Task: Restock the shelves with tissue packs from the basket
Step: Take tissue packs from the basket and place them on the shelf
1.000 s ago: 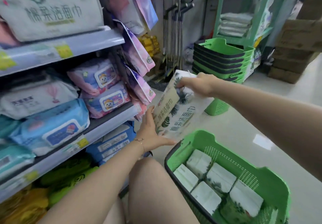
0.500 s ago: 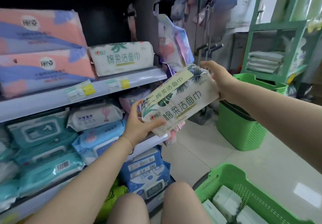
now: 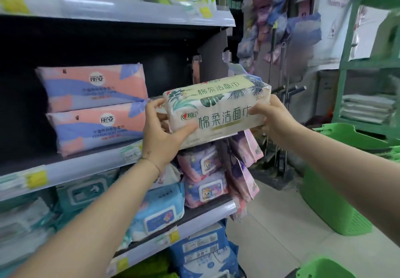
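Left hand [image 3: 161, 134] and right hand [image 3: 271, 116] grip the tissue pack [image 3: 216, 110] endwise, level for sliding onto the shelf [image 3: 86, 165].

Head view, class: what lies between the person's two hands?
The leaf-printed tissue pack spans the gap; the left hand grips one end, the right hand the other. The head view shows it.

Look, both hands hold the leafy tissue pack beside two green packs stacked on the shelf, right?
Not quite. In the head view, the left hand and right hand do hold the leafy tissue pack, but the two stacked packs on the shelf are pink and blue, not green.
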Action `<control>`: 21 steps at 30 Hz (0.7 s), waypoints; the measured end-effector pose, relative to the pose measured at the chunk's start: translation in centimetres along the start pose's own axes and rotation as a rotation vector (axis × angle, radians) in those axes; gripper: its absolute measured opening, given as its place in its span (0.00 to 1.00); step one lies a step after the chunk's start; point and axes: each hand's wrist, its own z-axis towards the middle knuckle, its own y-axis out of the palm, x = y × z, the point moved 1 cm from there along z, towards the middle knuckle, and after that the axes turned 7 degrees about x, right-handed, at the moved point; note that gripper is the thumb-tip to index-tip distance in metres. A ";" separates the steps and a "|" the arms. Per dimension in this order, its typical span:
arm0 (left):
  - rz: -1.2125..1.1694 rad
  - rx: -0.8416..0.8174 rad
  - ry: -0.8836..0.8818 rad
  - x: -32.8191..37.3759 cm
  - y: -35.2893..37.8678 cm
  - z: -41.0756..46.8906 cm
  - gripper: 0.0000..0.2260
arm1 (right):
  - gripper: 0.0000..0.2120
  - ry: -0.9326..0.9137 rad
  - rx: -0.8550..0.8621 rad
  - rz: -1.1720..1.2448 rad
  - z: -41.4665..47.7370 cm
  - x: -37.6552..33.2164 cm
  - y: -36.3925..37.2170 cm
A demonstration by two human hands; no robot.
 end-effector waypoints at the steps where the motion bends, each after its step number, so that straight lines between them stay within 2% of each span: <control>1: 0.024 0.010 0.010 0.2 -0.2 0.7 0.31 | 0.16 -0.008 0.010 -0.001 0.4 0.0 0.8; 4: 0.104 0.025 0.019 0.0 -0.5 2.7 0.29 | 0.15 -0.026 0.042 -0.106 2.3 0.7 2.9; 6: 0.197 0.020 0.048 -0.8 -0.6 3.8 0.30 | 0.14 -0.028 0.076 -0.264 3.6 1.6 3.8; 8: 0.305 0.002 0.063 -1.3 -0.7 4.5 0.30 | 0.18 -0.060 0.145 -0.410 4.4 2.2 4.7; 11: 0.450 0.021 0.063 -1.2 -0.5 5.1 0.25 | 0.26 -0.121 0.316 -0.492 5.2 2.0 6.0; 13: 0.603 0.036 0.109 -1.0 0.0 5.3 0.20 | 0.25 -0.146 0.352 -0.544 5.6 1.8 6.9; 15: 0.700 0.031 0.154 -1.4 0.5 5.5 0.15 | 0.17 -0.170 0.283 -0.575 6.2 2.1 8.0; 17: 0.767 -0.007 0.140 -2.1 0.9 5.8 0.10 | 0.09 -0.206 0.172 -0.711 6.7 2.8 8.8; 18: 0.832 -0.047 0.127 -2.6 1.0 5.9 0.09 | 0.09 -0.210 0.106 -0.770 6.9 3.1 9.1; 21: 1.045 -0.184 0.139 -3.6 1.4 5.7 0.16 | 0.20 -0.111 -0.115 -0.833 6.8 4.1 9.6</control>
